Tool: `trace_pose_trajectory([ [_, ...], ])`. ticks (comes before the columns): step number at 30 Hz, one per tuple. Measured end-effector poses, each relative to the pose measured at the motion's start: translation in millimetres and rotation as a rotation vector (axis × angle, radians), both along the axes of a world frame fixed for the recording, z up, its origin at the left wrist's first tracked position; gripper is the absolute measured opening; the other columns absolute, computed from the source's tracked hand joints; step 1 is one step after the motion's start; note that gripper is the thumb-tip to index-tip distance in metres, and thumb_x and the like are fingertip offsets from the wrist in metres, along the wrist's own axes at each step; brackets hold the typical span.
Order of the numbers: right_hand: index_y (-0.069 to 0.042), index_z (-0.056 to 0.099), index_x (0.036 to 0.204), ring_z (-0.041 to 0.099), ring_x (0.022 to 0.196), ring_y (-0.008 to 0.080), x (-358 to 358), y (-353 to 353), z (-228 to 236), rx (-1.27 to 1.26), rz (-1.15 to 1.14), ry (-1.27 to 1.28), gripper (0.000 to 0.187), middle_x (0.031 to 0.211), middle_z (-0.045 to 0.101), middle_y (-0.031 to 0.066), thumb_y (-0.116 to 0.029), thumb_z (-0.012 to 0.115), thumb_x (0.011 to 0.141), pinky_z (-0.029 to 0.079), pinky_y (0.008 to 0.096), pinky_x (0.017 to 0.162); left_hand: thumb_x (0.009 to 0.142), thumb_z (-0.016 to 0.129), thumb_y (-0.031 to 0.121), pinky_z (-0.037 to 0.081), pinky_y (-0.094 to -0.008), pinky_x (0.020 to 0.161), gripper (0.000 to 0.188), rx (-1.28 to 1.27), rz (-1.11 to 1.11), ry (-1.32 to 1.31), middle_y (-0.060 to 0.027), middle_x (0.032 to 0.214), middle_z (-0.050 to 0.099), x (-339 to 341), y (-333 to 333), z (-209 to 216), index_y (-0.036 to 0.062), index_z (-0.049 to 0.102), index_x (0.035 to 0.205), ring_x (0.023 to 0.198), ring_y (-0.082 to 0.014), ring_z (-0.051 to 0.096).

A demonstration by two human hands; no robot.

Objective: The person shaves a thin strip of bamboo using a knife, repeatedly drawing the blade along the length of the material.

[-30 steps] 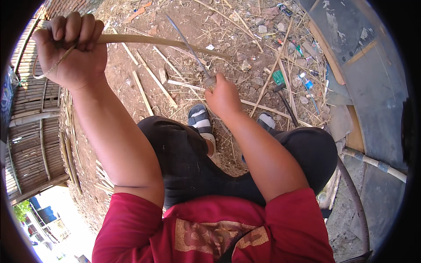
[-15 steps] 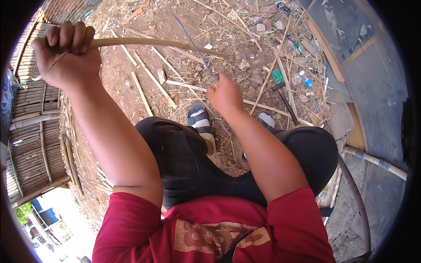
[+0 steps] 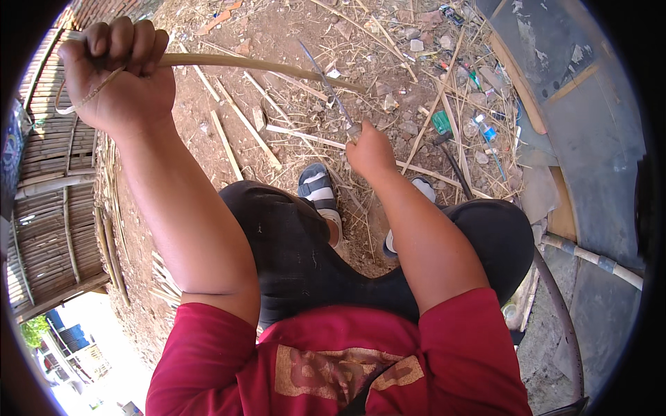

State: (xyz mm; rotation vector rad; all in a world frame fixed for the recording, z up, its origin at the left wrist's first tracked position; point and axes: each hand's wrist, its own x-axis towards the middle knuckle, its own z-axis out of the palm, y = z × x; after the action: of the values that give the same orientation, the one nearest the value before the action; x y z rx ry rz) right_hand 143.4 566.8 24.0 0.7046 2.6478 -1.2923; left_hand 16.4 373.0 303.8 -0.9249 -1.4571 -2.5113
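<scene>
High on the left, my left hand is a closed fist around a long, pale bamboo strip. The strip stretches out to the right with a slight bend, and a thin curled end hangs by the wrist. My right hand grips the handle of a knife. Its narrow blade points away and up to the left, and crosses the strip near the strip's far end. Whether the blade touches the strip I cannot tell.
Bamboo slats lie scattered on the bare earth. To the right are a hammer-like tool, a green plastic piece and a plastic bottle. A bamboo wall stands left, grey panels right. My sandalled feet are below the hands.
Both hands have shifted a little to the right, the left one also slightly up. The strip and knife have moved along with them, and both grips stay closed.
</scene>
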Motion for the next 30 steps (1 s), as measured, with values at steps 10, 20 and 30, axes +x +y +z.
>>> trace_pose_trajectory([
  [10,-0.002,0.061,0.120,0.068,0.100,0.0432,3,-3,1,0.003,-0.001,-0.003,0.041,0.105,0.070,0.0263,-0.020,0.070,0.085,0.055,0.0510,0.086,0.100,0.044,0.029,0.021,-0.0292,0.050,0.030,-0.017,0.115,0.023,-0.0009,0.061,0.029,0,-1,2,0.0129,0.040,0.074,0.053,-0.0137,0.023],
  [20,-0.001,0.061,0.116,0.069,0.099,0.0436,2,3,-18,0.055,-0.031,-0.047,0.035,0.103,0.071,0.0260,-0.019,0.069,0.087,0.055,0.0514,0.087,0.101,0.039,0.026,0.020,-0.0290,0.049,0.028,0.001,0.161,0.033,-0.0018,0.061,0.029,-3,3,1,0.0117,0.040,0.076,0.052,-0.0139,0.023],
  [30,0.000,0.062,0.113,0.068,0.101,0.0438,-2,10,-22,0.012,-0.067,-0.036,0.034,0.101,0.071,0.0245,-0.020,0.068,0.086,0.054,0.0521,0.089,0.104,0.038,0.032,0.021,-0.0298,0.050,0.032,-0.028,0.124,0.038,-0.0017,0.063,0.030,-10,2,0,0.0112,0.041,0.079,0.052,-0.0142,0.024],
])
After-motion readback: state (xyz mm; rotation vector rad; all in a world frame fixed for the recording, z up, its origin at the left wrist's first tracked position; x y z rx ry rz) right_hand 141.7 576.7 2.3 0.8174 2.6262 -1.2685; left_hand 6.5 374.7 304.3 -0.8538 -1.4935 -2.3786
